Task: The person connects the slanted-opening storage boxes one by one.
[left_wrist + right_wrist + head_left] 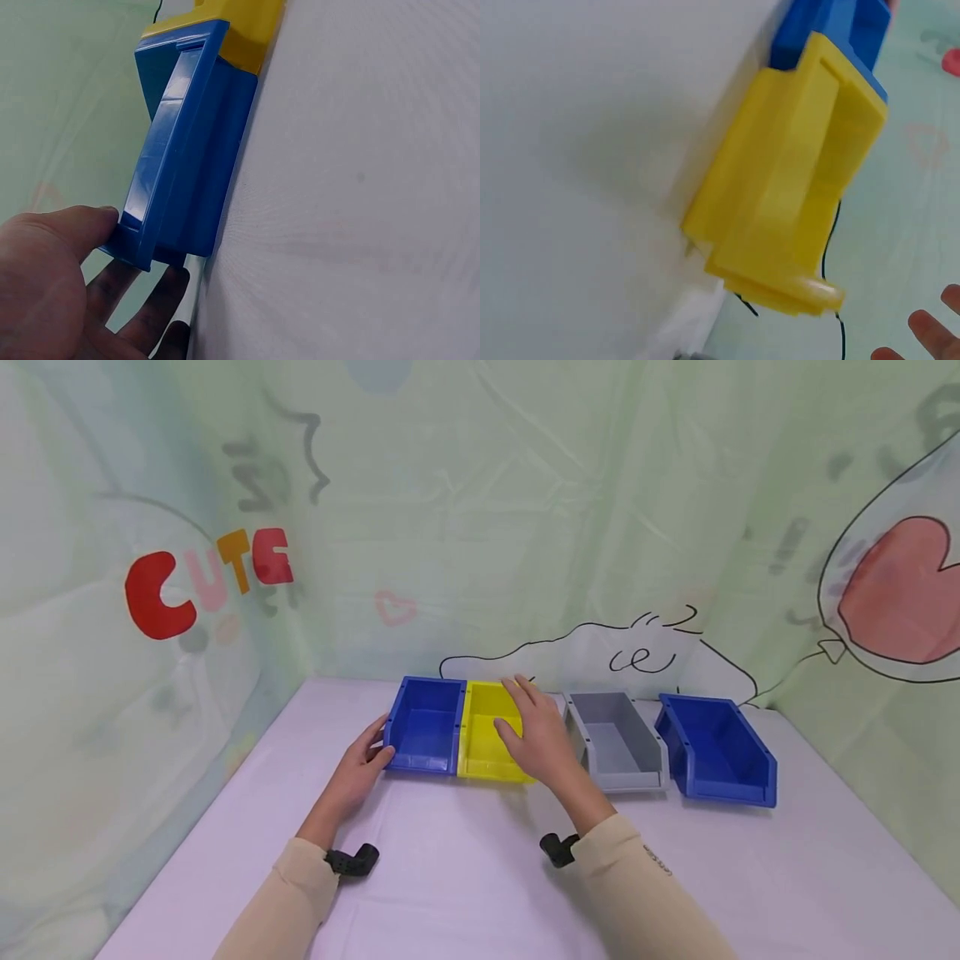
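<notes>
At the left end of the row sits a blue bin, its side against a yellow bin. My left hand holds the blue bin at its front left corner; in the left wrist view the thumb lies on the rim and the fingers reach round the outer side. Above the right part of the yellow bin is my right hand, fingers spread and holding nothing. Only a few fingertips show in the right wrist view, apart from the yellow bin.
To the right stand a grey bin and another blue bin, with a small gap between them. All are on a white-covered table. A printed curtain hangs behind and at both sides.
</notes>
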The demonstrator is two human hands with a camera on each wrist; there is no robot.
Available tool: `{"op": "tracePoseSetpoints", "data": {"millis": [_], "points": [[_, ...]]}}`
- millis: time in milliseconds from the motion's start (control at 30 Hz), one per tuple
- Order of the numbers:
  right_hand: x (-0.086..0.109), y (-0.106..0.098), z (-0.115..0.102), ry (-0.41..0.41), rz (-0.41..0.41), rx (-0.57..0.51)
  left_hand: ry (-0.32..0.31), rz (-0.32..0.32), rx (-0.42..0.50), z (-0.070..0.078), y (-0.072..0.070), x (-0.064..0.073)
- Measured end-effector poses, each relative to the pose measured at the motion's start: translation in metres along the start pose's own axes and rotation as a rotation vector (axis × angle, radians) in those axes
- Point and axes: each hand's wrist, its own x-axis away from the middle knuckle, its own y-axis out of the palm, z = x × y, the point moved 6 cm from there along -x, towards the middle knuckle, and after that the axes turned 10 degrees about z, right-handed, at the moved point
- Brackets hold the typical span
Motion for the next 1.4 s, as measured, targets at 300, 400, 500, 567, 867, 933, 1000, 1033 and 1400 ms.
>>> {"op": "tracePoseSetpoints", "data": {"millis": [300,400,500,567,867,933,1000,1033,1400], "points": [[-0.008,-0.036,0.024,0.066,0.098,-0.011,-0.002,0.002,-0.002,-0.001,-0.001,0.0],[-0.008,-0.042,0.033,0.099,0.095,0.032,0.0,0.002,-0.004,-0.001,-0.001,0.001],[-0.004,-0.046,0.044,0.143,0.088,0.076,-0.001,0.001,-0.007,0.0,-0.001,0.001],[0.0,-0.05,0.052,0.175,0.091,0.086,-0.007,0.0,-0.011,0.0,0.0,0.002],[0.008,-0.07,0.095,0.268,0.108,0.069,-0.015,0.001,-0.015,-0.002,0.001,0.002],[0.01,-0.073,0.105,0.301,0.096,0.057,-0.012,0.0,-0.014,-0.002,0.001,0.002],[0.011,-0.075,0.114,0.329,0.081,0.053,-0.011,0.001,-0.014,-0.002,0.001,0.002],[0.012,-0.076,0.118,0.343,0.071,0.053,-0.012,0.002,-0.013,-0.002,0.0,0.002],[0.024,-0.07,0.159,0.454,-0.11,0.107,-0.009,0.004,-0.005,-0.002,0.001,0.001]]}}
